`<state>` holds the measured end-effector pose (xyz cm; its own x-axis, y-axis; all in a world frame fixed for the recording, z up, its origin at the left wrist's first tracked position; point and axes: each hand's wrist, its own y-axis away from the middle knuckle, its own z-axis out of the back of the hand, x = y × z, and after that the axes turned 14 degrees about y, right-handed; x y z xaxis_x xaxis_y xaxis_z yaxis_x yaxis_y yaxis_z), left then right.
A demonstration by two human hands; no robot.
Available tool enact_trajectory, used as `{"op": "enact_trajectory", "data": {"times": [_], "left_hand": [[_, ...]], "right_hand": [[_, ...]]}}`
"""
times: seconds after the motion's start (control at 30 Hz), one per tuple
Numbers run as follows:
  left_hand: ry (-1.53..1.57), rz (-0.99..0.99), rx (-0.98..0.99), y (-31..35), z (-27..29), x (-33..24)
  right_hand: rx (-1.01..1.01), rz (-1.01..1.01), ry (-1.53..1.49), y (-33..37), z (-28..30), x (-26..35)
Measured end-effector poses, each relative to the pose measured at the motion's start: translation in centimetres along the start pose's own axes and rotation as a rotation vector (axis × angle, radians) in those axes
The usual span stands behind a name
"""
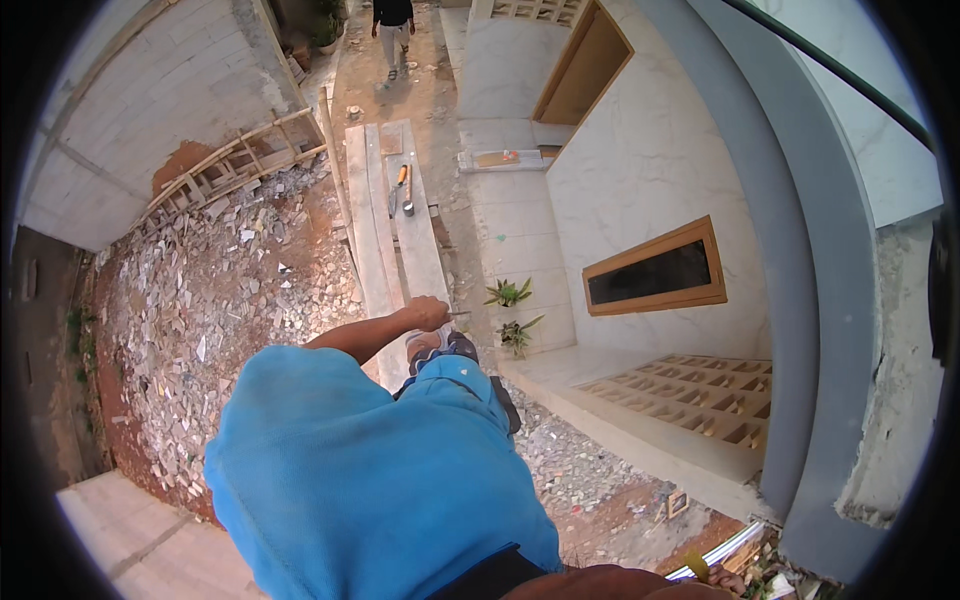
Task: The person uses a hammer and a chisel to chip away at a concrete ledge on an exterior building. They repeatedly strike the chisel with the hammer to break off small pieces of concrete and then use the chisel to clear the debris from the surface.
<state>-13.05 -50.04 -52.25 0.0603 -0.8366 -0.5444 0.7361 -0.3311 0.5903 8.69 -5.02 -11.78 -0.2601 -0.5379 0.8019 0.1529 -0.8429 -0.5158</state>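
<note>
thin object (460, 314) in left grip (429, 313)

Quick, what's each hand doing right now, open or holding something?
Left hand: closed; too small to tell what, if anything, it holds.
Right hand: cannot be told; not clearly visible.

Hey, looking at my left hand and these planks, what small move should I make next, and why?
I'd probably check your footing before moving the left hand any farther: the planks look narrow, an orange-handled tool lies on them ahead, and broken rubble is strewn along their left.
</note>
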Motion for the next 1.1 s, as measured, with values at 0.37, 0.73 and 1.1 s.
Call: {"op": "enact_trajectory", "data": {"times": [0.37,0.73,1.1], "left_hand": [[0.537,0.556,0.062,0.1,-6.6,9.8],[0.606,0.329,0.238,-14.2,-5.2,7.8],[0.597,0.292,0.261,-15.5,-5.6,7.0]], "right_hand": [[-0.057,-0.135,-0.1,-0.2,5.1,0.5],[-0.19,0.068,0.018,-5.1,5.2,12.0],[-0.441,0.46,0.564,-20.6,5.8,14.2]]}}
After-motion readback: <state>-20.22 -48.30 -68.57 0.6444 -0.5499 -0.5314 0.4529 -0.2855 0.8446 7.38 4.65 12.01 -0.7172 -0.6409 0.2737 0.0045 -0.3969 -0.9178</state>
